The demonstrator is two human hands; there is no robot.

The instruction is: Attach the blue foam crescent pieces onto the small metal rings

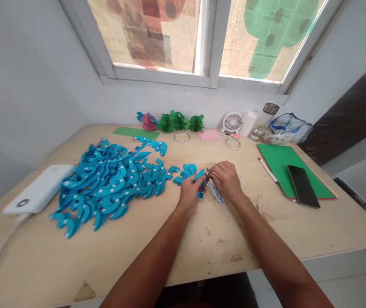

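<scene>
Our pale wooden table [157, 256] sits below a papered window [157, 34]. Right of the blue pile [106, 179], our left hand [190, 191] pinches a bright-blue paper piece [199, 174]; our right hand [227, 180], fingers curled, grips blue-handled scissors [215, 192].

Matt blue paper pieces [106, 175] on smooth pale wood [157, 248], glossy black phone [303, 186]
</scene>
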